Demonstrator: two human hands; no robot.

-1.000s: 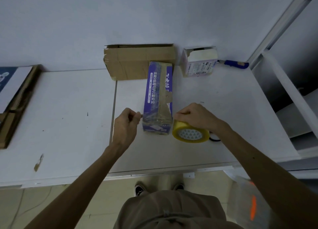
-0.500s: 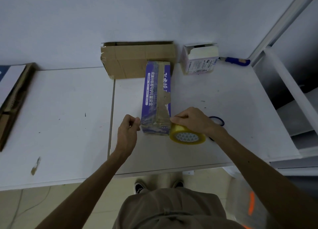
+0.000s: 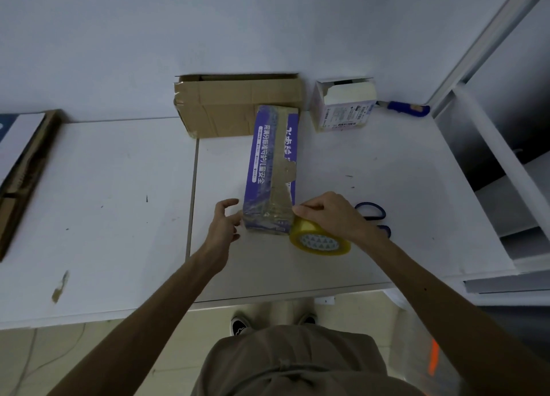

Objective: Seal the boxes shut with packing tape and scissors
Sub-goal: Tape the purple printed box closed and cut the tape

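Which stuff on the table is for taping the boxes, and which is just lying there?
For the job: purple box, tape roll, scissors, probably also the brown box and small white box.
Just lying about: blue-handled tool, flat package at the left edge.

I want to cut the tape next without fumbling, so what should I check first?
1. Roll of yellow packing tape gripped by the right hand against the near end of the long purple cardboard box: ok.
2. Left hand steadying the box's near left corner, fingers touching it: ok.
3. Blue-handled scissors lying on the white table just beyond the right hand: ok.
4. Tape stuck flat across the box end: cannot tell.
5. A hand free for the scissors: not ok, the right grips the roll and the left is at the box.
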